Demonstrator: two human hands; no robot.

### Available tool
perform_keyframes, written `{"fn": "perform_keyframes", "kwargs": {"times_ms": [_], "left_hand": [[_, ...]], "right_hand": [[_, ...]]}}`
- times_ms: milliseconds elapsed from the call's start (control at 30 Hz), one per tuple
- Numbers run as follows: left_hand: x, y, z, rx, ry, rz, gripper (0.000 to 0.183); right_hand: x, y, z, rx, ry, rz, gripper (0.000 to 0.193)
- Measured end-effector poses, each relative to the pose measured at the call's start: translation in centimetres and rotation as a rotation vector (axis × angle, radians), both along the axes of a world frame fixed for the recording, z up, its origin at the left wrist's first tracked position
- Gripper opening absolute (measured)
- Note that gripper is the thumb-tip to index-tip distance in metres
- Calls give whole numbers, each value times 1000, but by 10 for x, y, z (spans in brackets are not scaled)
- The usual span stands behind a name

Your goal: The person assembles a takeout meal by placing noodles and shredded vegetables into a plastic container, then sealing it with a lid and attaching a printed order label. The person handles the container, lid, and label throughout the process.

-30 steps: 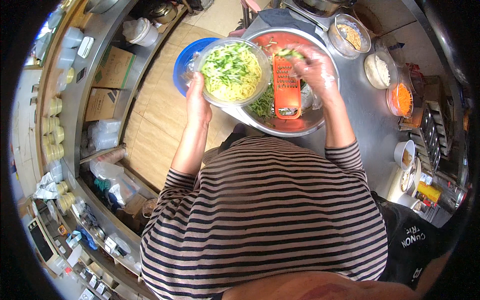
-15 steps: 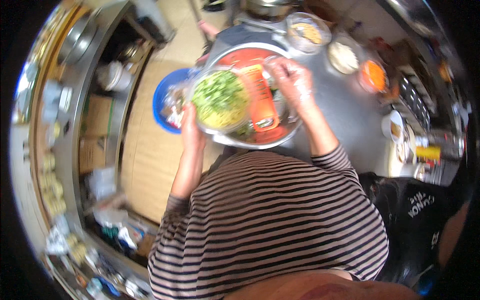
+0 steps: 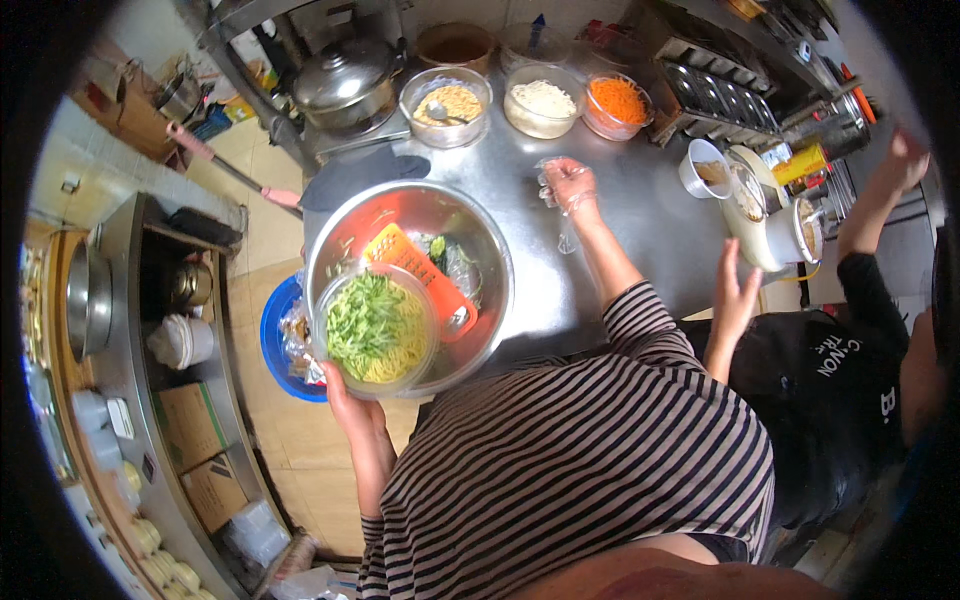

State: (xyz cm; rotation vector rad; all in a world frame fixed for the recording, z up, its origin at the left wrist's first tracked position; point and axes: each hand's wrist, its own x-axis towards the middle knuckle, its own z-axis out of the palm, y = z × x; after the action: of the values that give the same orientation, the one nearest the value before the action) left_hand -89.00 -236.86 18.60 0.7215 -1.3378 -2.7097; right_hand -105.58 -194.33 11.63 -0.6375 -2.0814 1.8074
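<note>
My left hand (image 3: 355, 410) grips the near edge of a clear plastic bowl (image 3: 432, 350), held tilted above a large steel mixing bowl (image 3: 503, 240). Yellow noodles (image 3: 405, 357) fill the clear bowl, topped with green cucumber shreds (image 3: 372, 312). Inside the steel bowl lies an orange grater (image 3: 445, 290), partly covered by the clear bowl, with green vegetable pieces (image 3: 437, 247) beside it. My right hand (image 3: 572, 186), in a loose clear plastic glove, is open over the steel table, right of the mixing bowl, fingers loosely bent and nothing visible in them.
Along the table's back stand a lidded pot (image 3: 345, 85) and bowls of yellowish bits (image 3: 450, 103), white shreds (image 3: 543, 98) and orange shreds (image 3: 617, 100). At right, a co-worker's hand (image 3: 735, 300) is near white tubs (image 3: 708, 170). A blue basin (image 3: 275, 345) sits lower left.
My right hand has left the space above the steel bowl and moved right over the table. The clear bowl stays in my left hand. The view has shifted, showing more of the table's back and the co-worker.
</note>
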Motion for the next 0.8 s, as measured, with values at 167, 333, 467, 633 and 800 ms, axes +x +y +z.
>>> {"fn": "perform_keyframes", "kwargs": {"times_ms": [167,333,467,633,800], "left_hand": [[-6,30,17,-44,-33,-68,62],[-16,62,29,-106,-96,-77,65],[-26,89,37,-134,-150,-42,65],[-38,111,39,-139,-120,-79,65],[-52,125,35,-119,-103,-128,63]], "right_hand": [[-38,117,1,571,-167,-339,29],[-76,201,36,925,-447,-377,47],[-110,231,49,1120,-687,-172,51],[-141,256,26,1089,-805,-56,34],[-128,293,16,1025,-515,-58,30]]}}
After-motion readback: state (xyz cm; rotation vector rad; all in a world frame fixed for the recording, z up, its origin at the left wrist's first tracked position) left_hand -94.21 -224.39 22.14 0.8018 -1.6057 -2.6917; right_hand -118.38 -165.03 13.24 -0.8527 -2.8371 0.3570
